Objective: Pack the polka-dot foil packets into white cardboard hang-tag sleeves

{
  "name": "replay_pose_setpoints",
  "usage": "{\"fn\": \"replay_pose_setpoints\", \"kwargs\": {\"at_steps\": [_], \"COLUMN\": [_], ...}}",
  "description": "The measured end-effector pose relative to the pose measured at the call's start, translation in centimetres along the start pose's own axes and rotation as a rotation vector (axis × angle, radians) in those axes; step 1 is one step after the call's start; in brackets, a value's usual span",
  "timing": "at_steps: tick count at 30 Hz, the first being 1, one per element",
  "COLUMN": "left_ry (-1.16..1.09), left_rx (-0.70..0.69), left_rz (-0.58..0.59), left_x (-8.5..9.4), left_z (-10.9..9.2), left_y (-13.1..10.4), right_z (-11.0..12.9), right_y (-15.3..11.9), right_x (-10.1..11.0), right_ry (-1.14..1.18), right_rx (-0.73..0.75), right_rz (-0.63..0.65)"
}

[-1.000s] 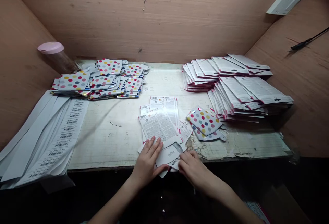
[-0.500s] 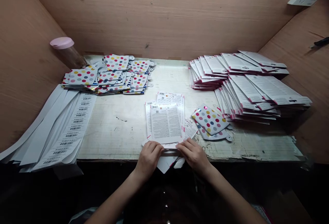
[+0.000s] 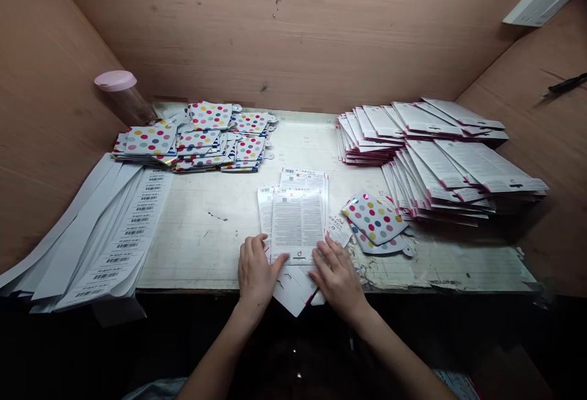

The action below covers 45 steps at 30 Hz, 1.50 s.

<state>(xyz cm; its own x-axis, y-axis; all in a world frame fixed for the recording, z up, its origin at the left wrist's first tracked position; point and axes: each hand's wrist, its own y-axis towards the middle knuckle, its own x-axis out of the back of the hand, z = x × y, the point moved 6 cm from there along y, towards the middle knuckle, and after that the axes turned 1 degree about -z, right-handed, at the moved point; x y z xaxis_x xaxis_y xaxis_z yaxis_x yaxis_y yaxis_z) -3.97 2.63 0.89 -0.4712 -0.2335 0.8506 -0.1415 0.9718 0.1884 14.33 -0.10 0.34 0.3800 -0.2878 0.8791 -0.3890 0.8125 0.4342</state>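
A white printed card (image 3: 298,222) with small text and a hanger slot lies flat on a loose pile of similar cards. At its lower left corner, my left hand (image 3: 255,270) rests open with the thumb on the card and fingers beside its edge. The fingers of my right hand (image 3: 338,274) lie stretched out over the lower right corner. Below, a tilted white card (image 3: 293,293) with cut slits pokes out past the table's front edge. Right of the pile are polka-dot pouches (image 3: 373,219), one overlapping another.
Stacks of polka-dot pouches (image 3: 197,137) stand at the back left, by a pink-lidded bottle (image 3: 123,94). Barcode label sheets (image 3: 132,235) hang over the front left edge. Large stacks of printed card packs (image 3: 458,161) fill the right. Wooden partitions (image 3: 298,33) surround the table.
The card's lower edge, bent up between my fingers before, now lies flat with its slot showing. Both hands have loosened, and their fingers have spread over or beside the lower corners.
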Motion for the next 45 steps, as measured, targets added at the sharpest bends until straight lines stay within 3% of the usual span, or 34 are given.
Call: {"fn": "replay_pose_setpoints", "kwargs": {"at_steps": [4,7,9,11,13,15,18,23,34,39,45], "left_ry": [-0.046,-0.106,-0.117,-0.110,-0.094,-0.084,-0.081,-0.071,-0.060,-0.078,-0.124], "left_rx": [-0.062,-0.023,-0.050,-0.200,-0.374,-0.455,-0.455,-0.469,-0.425,-0.453,-0.556], "left_rz": [0.027,0.048,0.032,0.017,0.062,0.154,0.243,0.285,0.341,0.380,0.394], "left_x": [-0.2,-0.3,0.0,0.3,0.1,-0.6,-1.5,-2.1,-1.7,-1.4,0.0], "left_z": [0.0,0.9,0.9,-0.2,-1.7,-2.9,-3.5,-3.9,-3.6,-2.9,-3.7], "left_y": [0.0,-0.1,-0.1,-0.2,-0.3,-0.2,0.4,0.8,-0.9,-0.5,-1.4], "right_z": [0.6,0.1,-1.2,-2.7,-3.6,-3.6,-3.0,-1.2,-0.5,-0.3,0.1], "right_y": [1.7,2.5,2.7,2.6,2.3,2.0,1.9,2.4,1.9,1.8,1.0], "right_x": [-1.1,-0.9,0.1,0.9,1.2,0.9,0.3,-0.6,-1.0,-0.7,0.8], "right_ry": [-0.006,0.081,0.218,0.349,0.428,0.452,0.410,0.310,0.276,0.262,0.493], "right_rx": [0.115,0.178,0.097,-0.050,-0.160,-0.204,-0.239,-0.203,-0.142,-0.121,-0.147], "right_rz": [0.120,0.148,0.140,0.125,0.123,0.129,0.093,0.117,0.282,0.282,0.269]}}
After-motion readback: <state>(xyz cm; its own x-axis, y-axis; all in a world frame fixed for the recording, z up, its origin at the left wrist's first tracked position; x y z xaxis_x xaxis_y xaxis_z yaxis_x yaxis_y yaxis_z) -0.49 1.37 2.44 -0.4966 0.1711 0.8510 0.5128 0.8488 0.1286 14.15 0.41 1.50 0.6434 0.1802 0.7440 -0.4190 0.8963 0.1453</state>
